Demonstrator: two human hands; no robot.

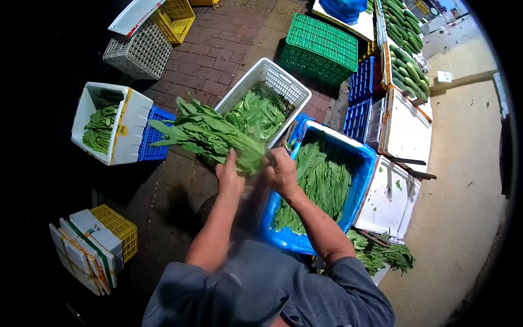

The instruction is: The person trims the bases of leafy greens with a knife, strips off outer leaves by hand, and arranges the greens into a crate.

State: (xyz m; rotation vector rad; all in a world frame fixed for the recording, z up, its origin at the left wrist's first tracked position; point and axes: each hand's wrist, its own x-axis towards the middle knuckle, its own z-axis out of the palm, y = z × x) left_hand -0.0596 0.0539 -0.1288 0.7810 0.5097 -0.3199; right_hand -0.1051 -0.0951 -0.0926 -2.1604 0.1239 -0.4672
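A large bunch of long-leaf lettuce [212, 133] is held in front of me, its leaf tips pointing left and its stem ends to the right. My left hand [230, 175] is closed round its underside near the middle. At the stem ends, my right hand [282, 171] is closed with fingers curled in; some blur and the hand itself hide the exact grip. Beneath the bunch, a white plastic crate [298, 90] holds more leafy greens [259, 111]. Right of my hands, a box lined with blue plastic [368, 155] contains long green leaves [321, 182] laid lengthwise.
A green crate [321, 46] stands beyond the white one. At left are a foam box of greens [117, 144] and stacked foam lids [81, 256]. Cucumbers [408, 71], foam trays [406, 131] and loose greens [381, 253] lie along the right by a wall.
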